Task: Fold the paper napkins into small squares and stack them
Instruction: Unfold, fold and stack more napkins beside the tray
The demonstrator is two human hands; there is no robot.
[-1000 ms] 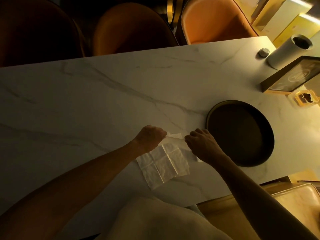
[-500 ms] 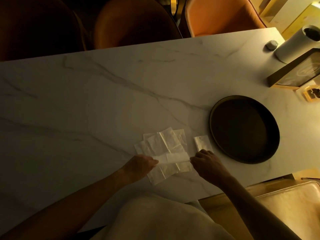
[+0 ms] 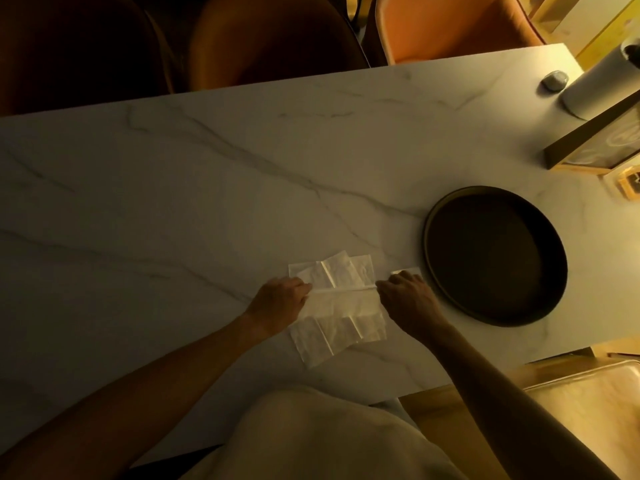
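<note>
On the marble table (image 3: 173, 209), the left hand (image 3: 277, 301) and right hand (image 3: 408, 299) each pinch an end of a paper napkin (image 3: 341, 306), fingers closed on its folded edge, over loose unfolded napkins (image 3: 332, 271). A small folded napkin (image 3: 407, 270) peeks beyond the right hand; a dark round tray (image 3: 495, 254) sits farther right.

**Left side wide open, right side crowded**

Marble table (image 3: 173, 202) is bare to the left and far side, plenty of room for a hand. To the right, dark round tray (image 3: 495, 254) sits just beside the right hand (image 3: 408, 299). Far right corner's blocked w/ paper roll (image 3: 599, 81), framed box (image 3: 602, 143), small grey object (image 3: 555, 80). Chairs (image 3: 277, 39) line the far edge.
</note>
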